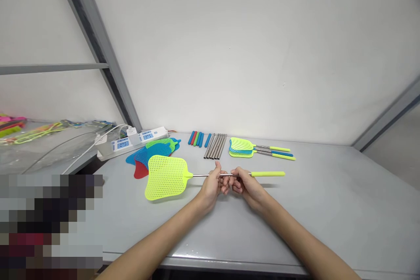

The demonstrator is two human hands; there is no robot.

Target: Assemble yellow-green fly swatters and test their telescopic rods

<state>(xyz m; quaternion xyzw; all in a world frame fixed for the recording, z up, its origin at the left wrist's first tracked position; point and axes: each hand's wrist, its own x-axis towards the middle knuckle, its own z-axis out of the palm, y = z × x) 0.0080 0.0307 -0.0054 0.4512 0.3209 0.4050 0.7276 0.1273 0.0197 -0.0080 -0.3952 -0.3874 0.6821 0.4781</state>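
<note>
I hold a yellow-green fly swatter [166, 176] level above the grey table [321, 201]. Its mesh head points left and its yellow-green grip [267, 174] points right. My left hand [212, 186] and my right hand [243, 184] are both closed on the thin metal rod in the middle, fingers almost touching. Behind the swatter's head lies a pile of loose mesh heads [154, 153] in blue, green and red.
Toward the wall lie several coloured handle grips [198, 138], a row of metal rods [215, 145] and three assembled swatters [259, 149]. A white power strip [138, 139] with cables sits at the back left. A plastic-covered side surface [49, 144] holds colourful items.
</note>
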